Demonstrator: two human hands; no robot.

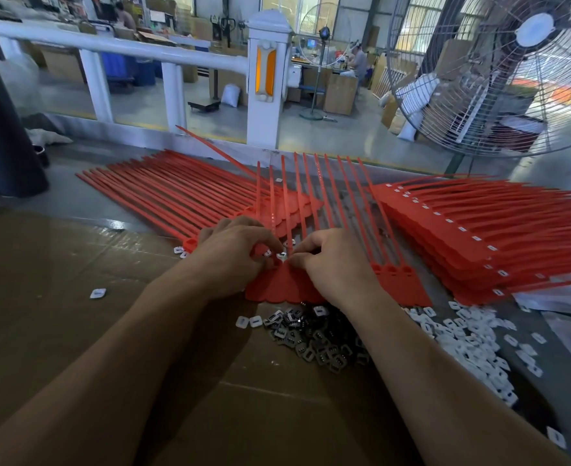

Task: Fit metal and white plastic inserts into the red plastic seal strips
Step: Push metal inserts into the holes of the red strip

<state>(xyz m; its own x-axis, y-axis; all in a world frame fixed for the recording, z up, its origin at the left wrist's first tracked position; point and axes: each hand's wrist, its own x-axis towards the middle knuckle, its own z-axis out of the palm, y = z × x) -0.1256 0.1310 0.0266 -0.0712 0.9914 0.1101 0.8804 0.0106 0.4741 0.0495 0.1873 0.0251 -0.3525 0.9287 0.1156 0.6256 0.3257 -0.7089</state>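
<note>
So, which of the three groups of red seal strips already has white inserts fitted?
The stack on the right: small white inserts show in its heads. The left stack and the middle row under the hands show open red sockets.

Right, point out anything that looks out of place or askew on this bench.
One red strip on the left stack sticks up at an angle across the flat-lying ones. Stray white inserts lie apart from the white pile: one on the cardboard, one at the near right corner. Nothing looks damaged.

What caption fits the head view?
Both hands press inserts into red seal strips, metal inserts piled nearby.
</note>
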